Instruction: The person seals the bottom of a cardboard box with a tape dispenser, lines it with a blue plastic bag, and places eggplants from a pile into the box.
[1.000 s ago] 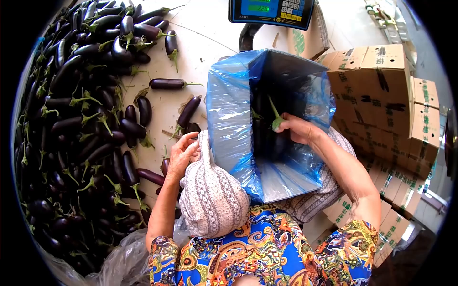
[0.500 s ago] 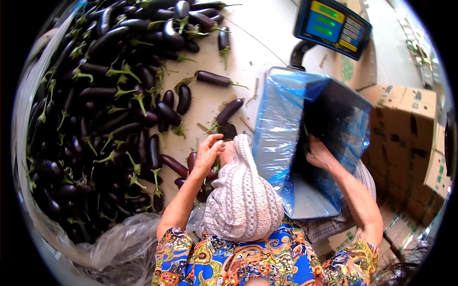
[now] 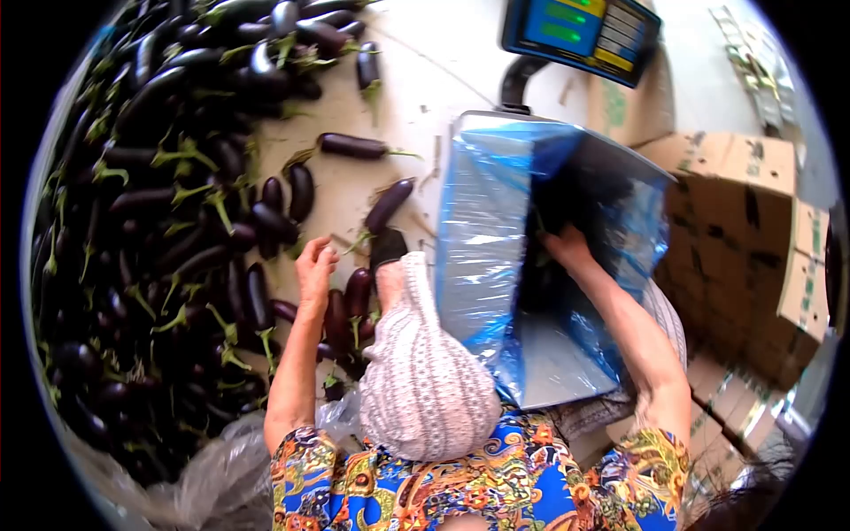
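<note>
My left hand point(image 3: 316, 267) hovers over the floor beside the pile, fingers loosely bent and apart, with nothing in it. Close by lie several dark purple eggplants point(image 3: 275, 222) with green stems. My right hand point(image 3: 567, 248) reaches into a box lined with blue plastic film point(image 3: 483, 239). Its fingertips vanish into the dark inside, near dark shapes and a bit of green, so whether they grip anything is hidden. Behind the box rises a scale display point(image 3: 580, 34) with green lit digits.
A large heap of eggplants point(image 3: 146, 199) fills the left side, with crumpled clear plastic point(image 3: 239, 469) along its near edge. Cardboard boxes point(image 3: 735, 239) stand on the right. My knee in patterned trousers point(image 3: 429, 389) sits between heap and lined box.
My left hand has moved left, away from my leg and toward the eggplants. My right hand stays inside the lined box. The view has shifted slightly.
</note>
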{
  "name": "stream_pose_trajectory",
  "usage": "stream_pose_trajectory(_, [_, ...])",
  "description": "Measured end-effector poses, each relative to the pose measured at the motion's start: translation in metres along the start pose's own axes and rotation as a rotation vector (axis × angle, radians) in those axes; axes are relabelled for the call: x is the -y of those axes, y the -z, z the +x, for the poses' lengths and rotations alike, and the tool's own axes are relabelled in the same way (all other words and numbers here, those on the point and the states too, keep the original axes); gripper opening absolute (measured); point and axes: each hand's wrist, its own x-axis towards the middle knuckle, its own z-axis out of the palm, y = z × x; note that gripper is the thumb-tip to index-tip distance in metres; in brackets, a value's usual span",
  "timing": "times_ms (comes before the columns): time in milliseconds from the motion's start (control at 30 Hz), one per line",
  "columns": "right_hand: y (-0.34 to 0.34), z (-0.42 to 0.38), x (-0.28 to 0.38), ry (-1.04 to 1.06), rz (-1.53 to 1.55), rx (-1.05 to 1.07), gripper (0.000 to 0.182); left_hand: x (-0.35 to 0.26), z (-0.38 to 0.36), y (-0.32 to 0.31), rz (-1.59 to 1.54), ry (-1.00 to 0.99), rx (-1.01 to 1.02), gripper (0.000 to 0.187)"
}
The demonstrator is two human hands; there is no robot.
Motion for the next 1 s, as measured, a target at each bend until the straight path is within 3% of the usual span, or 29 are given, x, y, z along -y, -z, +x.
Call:
stream_pose_trajectory(33, [0.003,-0.011,0.027,0.011,-0.252,-0.038,0.058,-0.004,0.0,-0.003,0.008,0.034,0.022,0.033])
stream_pose_trajectory(133, [0.012,-0.042,0.07,0.045,-0.419,-0.212,0.05,-0.011,-0.002,-0.015,0.018,0.008,0.088,0.032])
stream_pose_trajectory(233, [0.008,-0.024,0.063,0.031,-0.287,-0.268,0.044,-0.002,-0.003,-0.023,-0.01,0.027,0.119,0.031])
stream_pose_trajectory(333, [-0.002,-0.002,0.056,-0.048,-0.474,-0.264,0.052,0.015,-0.004,-0.025,-0.027,0.052,0.119,0.029])
stream_pose_trajectory(367, [-0.006,0.007,0.05,0.013,-0.554,-0.273,0.057,0.014,-0.007,-0.024,-0.007,0.049,0.099,0.028])
stream_pose_trajectory(400, [0.002,0.006,0.055,0.054,-0.608,-0.215,0.071,0.015,-0.01,-0.021,0.011,0.034,0.026,0.027])
stream_pose_trajectory(433, [0.002,0.011,0.047,0.07,-0.58,-0.25,0.072,0.014,-0.01,-0.017,0.026,0.014,-0.036,0.027])
stream_pose_trajectory(467, [0.004,0.01,0.049,0.07,-0.511,-0.248,0.073,0.013,-0.011,-0.008,0.324,-0.23,-0.251,0.026])
stream_pose_trajectory(500, [-0.004,0.015,0.035,0.174,-0.468,-0.365,0.073,0.0,-0.014,0.001,0.434,-0.24,-0.386,0.034])
stream_pose_trajectory(567, [-0.002,0.018,0.04,0.139,-0.292,-0.32,0.071,-0.014,-0.01,0.023,0.57,-0.422,-0.645,0.04])
stream_pose_trajectory(700, [-0.005,0.018,0.036,0.175,-0.202,-0.372,0.066,0.032,0.037,0.071,0.766,-0.153,-0.652,0.059])
stream_pose_trajectory(800, [-0.015,0.017,0.022,0.337,-0.211,-0.538,0.063,0.033,0.055,0.064,0.861,-0.013,-0.783,0.053])
stream_pose_trajectory(867, [-0.013,0.011,0.018,0.479,-0.289,-0.598,0.062,0.024,0.053,0.06,0.812,-0.026,-0.688,0.049])
stream_pose_trajectory(933, [-0.004,-0.001,0.038,0.409,-0.306,-0.439,0.064,0.021,0.054,0.062,0.852,-0.09,-0.571,0.042])
stream_pose_trajectory(1000, [0.006,-0.013,0.049,0.382,-0.41,-0.323,0.065,0.018,0.044,0.075,0.043,0.241,-0.209,0.042])
